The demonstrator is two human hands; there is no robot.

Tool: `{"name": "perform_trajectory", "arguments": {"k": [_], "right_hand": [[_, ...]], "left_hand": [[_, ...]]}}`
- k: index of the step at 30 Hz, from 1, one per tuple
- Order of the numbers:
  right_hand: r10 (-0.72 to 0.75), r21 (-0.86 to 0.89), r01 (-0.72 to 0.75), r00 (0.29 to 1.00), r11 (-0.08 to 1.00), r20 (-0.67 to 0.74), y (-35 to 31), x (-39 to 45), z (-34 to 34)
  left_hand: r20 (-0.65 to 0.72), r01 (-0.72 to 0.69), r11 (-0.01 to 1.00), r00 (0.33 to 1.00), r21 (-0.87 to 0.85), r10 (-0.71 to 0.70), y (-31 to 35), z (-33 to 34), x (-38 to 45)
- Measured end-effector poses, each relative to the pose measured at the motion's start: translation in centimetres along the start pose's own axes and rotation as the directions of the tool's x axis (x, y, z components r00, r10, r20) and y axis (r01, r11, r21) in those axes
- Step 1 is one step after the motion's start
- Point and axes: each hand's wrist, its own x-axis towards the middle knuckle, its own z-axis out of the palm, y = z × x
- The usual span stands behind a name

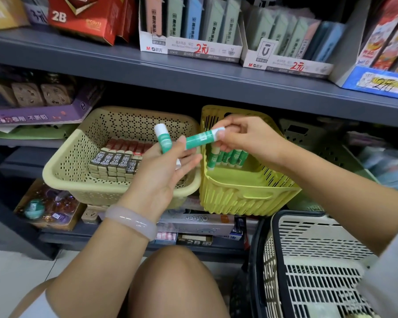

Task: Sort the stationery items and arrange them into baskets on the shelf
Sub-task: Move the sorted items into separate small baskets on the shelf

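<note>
The right hand (241, 138) pinches one green glue stick (201, 139) near its white cap, between the thumb and the fingers, and holds it lying almost flat in the air. The other end of this stick touches the fingers of the left hand (168, 166), or is very near them; which of the two is hard to tell. The left hand is turned palm up and holds a second glue stick (162, 137), which stands nearly upright against the fingers. It seems that something white is also in this palm, but it is mostly hidden. Both hands hover in front of two baskets on the lower shelf. Just behind the right hand is the yellow basket (246, 193), where more glue sticks (228, 157) already stand in a row at the back. Beside it, on the left, the beige basket (78, 171) holds small boxes marked 2B (115, 162). Near the person's knee, a white basket with a dark rim (308, 249) stands on the floor. The step in hand is probably to pass the sticks one by one into the yellow basket. The next move calls for the right hand to carry its stick over the rim and set it upright beside the row, without knocking the others.
</note>
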Motion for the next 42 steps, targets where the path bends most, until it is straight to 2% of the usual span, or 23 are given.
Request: {"name": "perform_trajectory", "arguments": {"k": [2,4,6,8,9,13,18,21,26,27,28,30,32,35,39,42], "right_hand": [[0.035,0.084,-0.020,0.982,0.996,-0.184,0.4,0.3,-0.9],[0.059,0.022,-0.055,0.947,0.998,-0.317,1.0,0.7,-1.9],[0.060,-0.273,-0.144,0.954,0.951,-0.293,1.6,1.0,-2.5],[0.075,-0.610,-0.192,0.974,0.769,-0.213,2.3,1.3,-2.5],[0.090,-0.700,-0.201,0.977,0.685,-0.192,2.6,1.4,-2.2],[0.144,-0.851,-0.195,0.979,0.488,-0.142,3.6,2.4,-1.0],[0.187,-0.858,-0.231,0.969,0.459,-0.161,4.3,3.2,-0.5],[0.191,-0.842,-0.254,0.964,0.476,-0.183,4.4,3.4,-0.4],[0.182,-0.820,-0.304,0.952,0.485,-0.245,3.1,3.0,-0.9],[0.147,-0.785,-0.292,0.956,0.546,-0.253,2.7,2.8,-1.0],[0.114,-0.710,-0.262,0.962,0.654,-0.250,2.3,2.5,-0.9],[0.096,-0.417,-0.179,0.973,0.891,-0.212,1.1,1.7,-0.3],[0.116,-0.121,-0.130,0.986,0.984,-0.119,0.1,1.0,0.3],[0.088,-0.024,-0.089,0.996,0.996,-0.017,-0.6,0.6,1.0],[0.069,0.091,-0.067,0.997,0.994,-0.017,-0.9,0.5,1.1],[0.047,0.043,-0.048,0.999,0.998,0.026,-0.9,0.1,0.8]], "left_hand": [[-0.031,-0.002,0.996,1.000,0.087,0.005,0.0,-0.2,0.0],[-0.055,0.011,0.994,0.998,0.113,-0.005,0.0,-0.3,0.1],[-0.062,0.028,0.995,0.998,0.098,-0.022,0.1,-0.2,0.2],[-0.055,0.039,0.996,0.998,0.081,-0.034,0.2,-0.1,0.2],[-0.046,0.044,0.996,0.998,0.078,-0.041,0.2,-0.1,0.2],[0.032,0.049,0.991,0.998,0.128,-0.054,0.4,-0.4,-0.2],[0.062,-0.007,0.982,0.998,0.186,-0.004,0.4,-0.4,-0.4],[0.057,-0.014,0.981,0.998,0.196,0.003,0.3,-0.4,-0.3],[0.081,-0.083,0.949,0.995,0.303,0.061,-0.1,-0.6,0.0],[0.081,-0.099,0.941,0.994,0.325,0.076,-0.2,-0.6,0.0],[0.076,-0.119,0.926,0.992,0.359,0.099,-0.3,-0.6,0.1],[0.062,-0.178,0.874,0.984,0.452,0.169,-0.5,-0.5,0.1],[0.069,-0.227,0.836,0.972,0.500,0.223,-0.7,-0.4,0.1],[0.088,-0.240,0.814,0.970,0.529,0.228,-0.9,-0.1,-0.1],[0.120,-0.266,0.764,0.963,0.588,0.243,-1.1,0.0,-0.1],[0.145,-0.313,0.705,0.946,0.637,0.290,-1.1,0.1,0.0]]}}
